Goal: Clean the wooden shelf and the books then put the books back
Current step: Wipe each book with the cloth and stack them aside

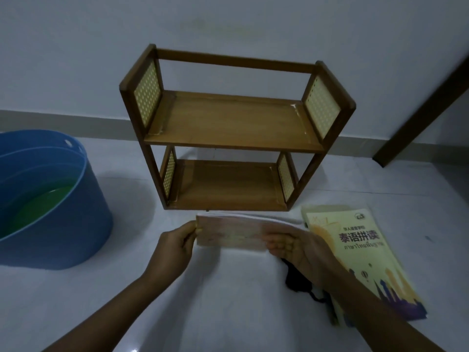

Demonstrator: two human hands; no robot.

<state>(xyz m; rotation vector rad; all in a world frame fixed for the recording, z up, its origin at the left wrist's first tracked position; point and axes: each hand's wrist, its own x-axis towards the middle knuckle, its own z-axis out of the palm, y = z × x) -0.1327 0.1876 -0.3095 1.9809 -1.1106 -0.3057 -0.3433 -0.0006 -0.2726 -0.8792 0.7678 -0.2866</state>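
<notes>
1. The white floor (pixel 228 288) runs under everything, up to the pale wall behind.
2. The wooden shelf (pixel 233 133) stands upright on the floor against the wall, straight ahead of me; both its boards are bare, with yellow perforated panels at each end.
3. A blue tub (pixel 63 224) sits on the floor to my left, well apart from the shelf, with greenish water in its bottom.
4. A yellow book (pixel 368 255) lies flat on the floor to my right, on top of at least one other book. Its cover reads "泰语拼读" with a line of Thai script below and a city skyline at its lower edge; the smaller print is too blurred to read.
5. I hold a pinkish book (pixel 231 235) raised in front of the shelf's bottom board; its cover print is unreadable.
6. My right hand (pixel 294 250) grips the book's right end, fingers curled over the cover.
7. My left hand (pixel 177 245) pinches its left edge.
8. A dark object (pixel 297 280) lies beneath my right wrist; I cannot tell what it is.
</notes>
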